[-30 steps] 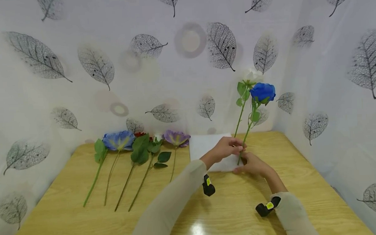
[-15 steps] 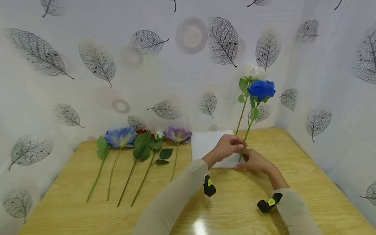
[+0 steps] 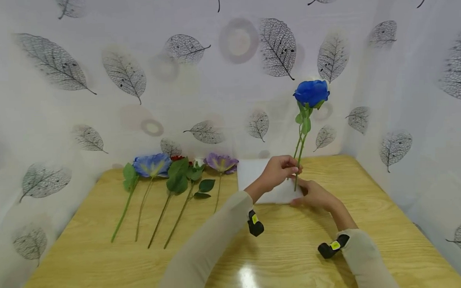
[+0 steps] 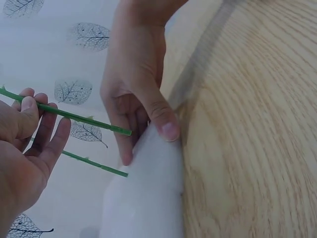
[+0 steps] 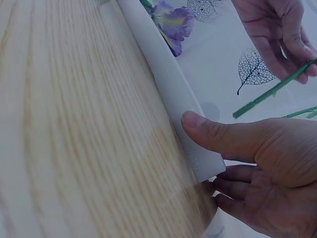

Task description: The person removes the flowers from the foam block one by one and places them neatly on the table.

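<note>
Looking at a two-stem hold right now: the left hand (image 3: pixel 278 173) is pinching green stems (image 4: pixel 79 117) between thumb and fingers, with the blue rose (image 3: pixel 311 93) standing up above; the second bloom isn't showing. The stems are being held low, I'm guessing for better control of the ends, which are hanging near the white slab (image 3: pixel 250 173). The right hand (image 3: pixel 314 196) is pinching that slab's corner, thumb on one side and fingers on the other, probably bracing it against sliding on the worktop (image 3: pixel 284 252). Off to the left, the loose flowers (image 3: pixel 153 165) are lying heads away from the person, likely keeping stems within reach. Texture-wise, the rose is looking like ruffled fabric, the stems like stiff, nubbly plastic, the slab like smooth foam, and the worktop is showing wood grain.
</note>
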Tool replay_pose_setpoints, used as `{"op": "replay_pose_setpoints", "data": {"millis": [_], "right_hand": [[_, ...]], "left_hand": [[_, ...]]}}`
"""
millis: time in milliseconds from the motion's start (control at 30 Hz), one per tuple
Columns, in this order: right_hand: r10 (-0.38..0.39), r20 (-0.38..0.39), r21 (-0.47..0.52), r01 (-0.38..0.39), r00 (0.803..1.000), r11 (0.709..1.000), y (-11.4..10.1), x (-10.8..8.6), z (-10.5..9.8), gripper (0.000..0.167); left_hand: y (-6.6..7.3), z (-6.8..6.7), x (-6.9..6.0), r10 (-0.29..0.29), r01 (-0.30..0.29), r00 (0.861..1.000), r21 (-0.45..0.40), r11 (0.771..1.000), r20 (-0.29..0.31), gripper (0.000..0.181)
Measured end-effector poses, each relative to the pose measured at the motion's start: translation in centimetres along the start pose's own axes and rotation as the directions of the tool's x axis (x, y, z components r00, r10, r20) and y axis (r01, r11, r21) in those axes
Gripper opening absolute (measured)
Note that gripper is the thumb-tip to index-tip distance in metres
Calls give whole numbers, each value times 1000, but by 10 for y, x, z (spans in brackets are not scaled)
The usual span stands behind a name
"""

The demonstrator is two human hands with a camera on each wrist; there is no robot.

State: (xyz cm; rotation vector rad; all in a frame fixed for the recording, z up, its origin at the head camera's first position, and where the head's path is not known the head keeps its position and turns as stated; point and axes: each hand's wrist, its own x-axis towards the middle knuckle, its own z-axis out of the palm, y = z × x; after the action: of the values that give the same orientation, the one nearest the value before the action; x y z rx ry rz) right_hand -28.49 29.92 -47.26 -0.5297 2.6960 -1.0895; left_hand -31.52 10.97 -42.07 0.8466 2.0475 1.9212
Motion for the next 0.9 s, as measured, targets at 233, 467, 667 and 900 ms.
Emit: {"op": "replay_pose_setpoints", "data": {"millis": [233, 467, 667, 900], "right_hand": [[42, 3, 0, -42, 999, 999, -2, 0, -1, 94], [42, -1, 11, -42, 999, 999, -1, 0, 0, 93], [38, -1, 20, -38, 999, 999, -1, 0, 0, 94], [40, 3, 15, -40, 999, 999, -1, 1, -1, 95]], "left_hand": [[7, -17, -8, -12, 11, 1000, 43, 999, 14, 18], [11, -41, -20, 27, -26, 1000, 100, 995, -13, 16], [16, -67, -38, 26, -20, 999, 135, 991, -46, 15], [27, -103, -62, 4, 11, 997, 176, 984, -83, 17]]}}
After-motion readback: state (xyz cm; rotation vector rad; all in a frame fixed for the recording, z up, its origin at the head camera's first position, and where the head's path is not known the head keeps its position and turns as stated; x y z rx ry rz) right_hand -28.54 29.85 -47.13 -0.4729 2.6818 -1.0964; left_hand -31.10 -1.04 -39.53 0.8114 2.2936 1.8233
